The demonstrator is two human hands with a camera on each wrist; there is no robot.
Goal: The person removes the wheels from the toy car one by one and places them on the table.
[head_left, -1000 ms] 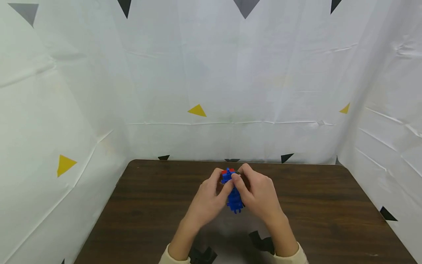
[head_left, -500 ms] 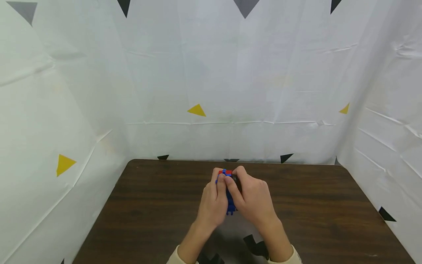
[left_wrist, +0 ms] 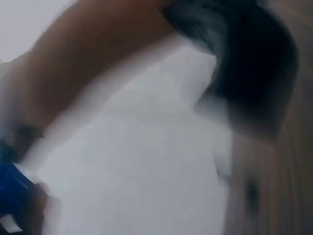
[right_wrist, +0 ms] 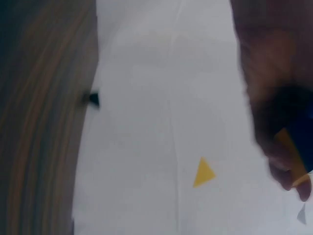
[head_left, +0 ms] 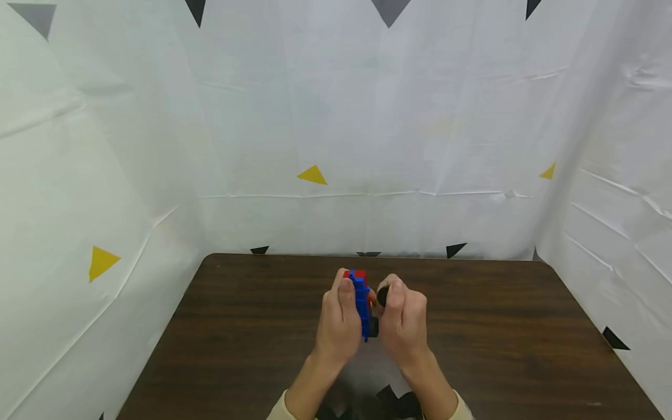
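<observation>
Blue block assembly (head_left: pixel 361 303) with red piece at far end: standing edge-on, long axis running toward the far edge, being held above mid-tabletop (head_left: pixel 252 326). Small black piece (head_left: pixel 382 296): sitting just right of it.

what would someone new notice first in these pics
Most likely the bright blue and red block toy, held above the middle of the dark wooden table. The left hand grips it, and the right hand pinches a small black piece beside it. Around the table hang white sheets dotted with yellow, black and grey triangles.
</observation>
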